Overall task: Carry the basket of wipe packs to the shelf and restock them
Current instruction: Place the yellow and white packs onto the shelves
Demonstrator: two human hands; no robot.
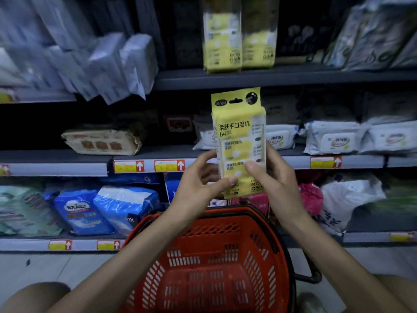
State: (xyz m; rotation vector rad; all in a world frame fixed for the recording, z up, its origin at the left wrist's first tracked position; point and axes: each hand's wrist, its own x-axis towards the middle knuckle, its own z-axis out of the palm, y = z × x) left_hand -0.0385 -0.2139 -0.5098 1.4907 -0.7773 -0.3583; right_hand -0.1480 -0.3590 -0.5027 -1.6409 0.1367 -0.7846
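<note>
A tall yellow wipe pack [239, 136] stands upright in the air in front of the middle shelf [248, 160]. My left hand [198, 184] pinches its lower left edge. My right hand [273, 177] grips its lower right side, thumb across the front. Below my arms sits the red plastic basket [216, 263] on the floor, its inside bare as far as I can see. Two matching yellow packs [239, 39] stand side by side on the upper shelf [270, 79], directly above the held pack.
White wipe packs [334, 138] fill the middle shelf on the right, and a brown paper-wrapped bundle [103, 141] lies on its left. Blue packets [101, 208] crowd the lower shelf. Pale leaning packs [112, 64] overhang the upper left. A dark gap shows behind the held pack.
</note>
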